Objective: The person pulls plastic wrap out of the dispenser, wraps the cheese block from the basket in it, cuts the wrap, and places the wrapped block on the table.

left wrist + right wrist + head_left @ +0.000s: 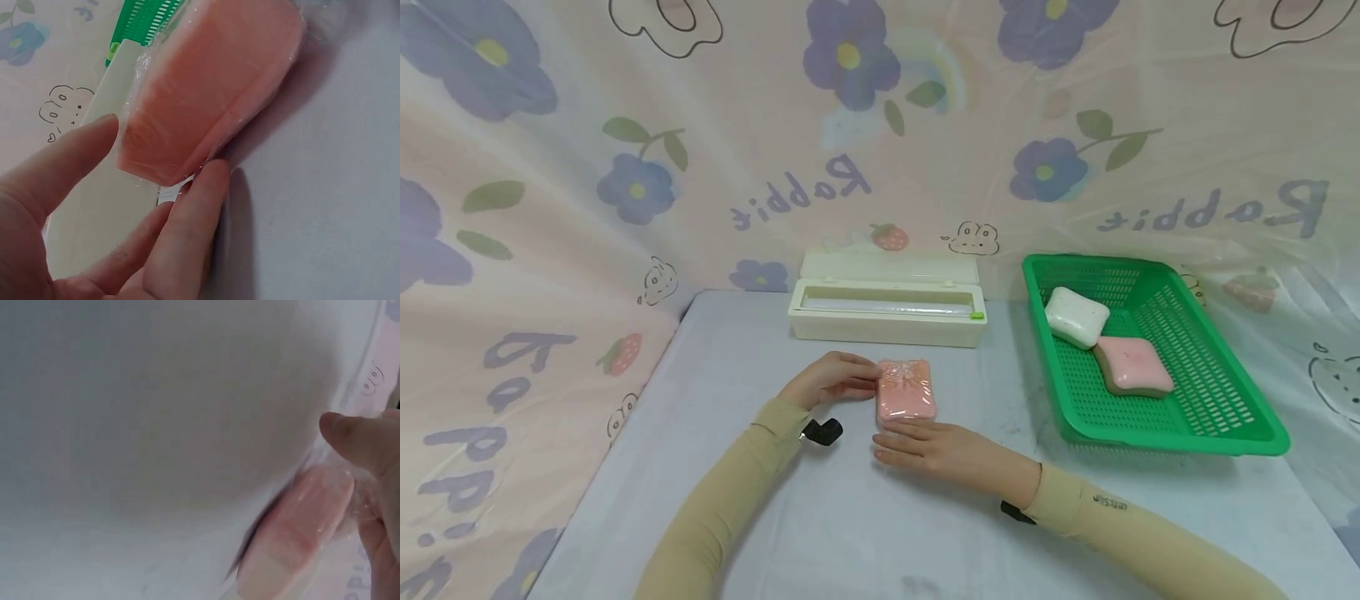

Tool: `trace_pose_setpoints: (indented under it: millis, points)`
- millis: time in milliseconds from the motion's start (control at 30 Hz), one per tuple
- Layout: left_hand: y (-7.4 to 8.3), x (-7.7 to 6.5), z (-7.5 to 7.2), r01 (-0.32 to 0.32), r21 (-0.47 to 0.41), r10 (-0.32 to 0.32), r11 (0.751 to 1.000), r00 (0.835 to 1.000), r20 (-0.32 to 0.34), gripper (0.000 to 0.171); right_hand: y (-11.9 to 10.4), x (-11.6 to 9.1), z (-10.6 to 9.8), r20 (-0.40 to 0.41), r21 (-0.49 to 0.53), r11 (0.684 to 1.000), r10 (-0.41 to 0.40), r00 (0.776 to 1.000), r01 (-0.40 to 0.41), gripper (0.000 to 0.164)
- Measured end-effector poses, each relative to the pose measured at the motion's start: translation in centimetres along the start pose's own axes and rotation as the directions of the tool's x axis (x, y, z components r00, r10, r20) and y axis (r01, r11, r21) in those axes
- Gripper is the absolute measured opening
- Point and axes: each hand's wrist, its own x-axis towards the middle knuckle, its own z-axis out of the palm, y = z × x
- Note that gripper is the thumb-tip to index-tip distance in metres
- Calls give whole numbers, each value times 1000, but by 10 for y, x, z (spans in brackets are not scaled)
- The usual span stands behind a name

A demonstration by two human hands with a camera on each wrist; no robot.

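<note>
A pink rectangular block [906, 397] in crinkled clear film lies on the table between my hands; its exact kind cannot be told. My left hand [832, 380] is at its left side, fingers extended. In the left wrist view, fingertips of that hand [181, 244] touch or nearly touch one end of the wrapped block [212, 81]. Along the near edge, my right hand [951, 454] rests with its fingers straight. The right wrist view shows loose film [362, 509] bunched by the right fingers, while the thumb [350, 434] stands apart.
Behind the block stands a white cling film dispenser [887, 327], lid raised, with a green slider [977, 316]. To the right, a green basket [1232, 400] holds a white cushion-shaped block [1077, 317] and a pink one [1135, 365]. A patterned curtain [917, 167] backs the table.
</note>
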Motion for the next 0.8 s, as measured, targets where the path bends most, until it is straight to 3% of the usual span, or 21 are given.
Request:
trace_pose_setpoints:
  millis: [167, 467, 633, 800]
  points:
    - [0, 1, 1, 4, -11, -5, 1000, 1000, -18, 35, 1, 9, 3, 34, -19, 999, -33, 999, 33, 54]
    - [0, 0, 2, 3, -29, -4, 1000, 1000, -22, 35, 5, 16, 8, 19, -126, 987, -94, 995, 96, 38]
    - [0, 0, 1, 8, -43, -9, 999, 1000, -30, 35, 8, 17, 4, -63, -76, 993, -93, 994, 88, 27]
    - [-1, 1, 1, 11, -46, -13, 999, 999, -39, 34, 12, 17, -4, -137, 48, 998, -23, 990, 30, 26]
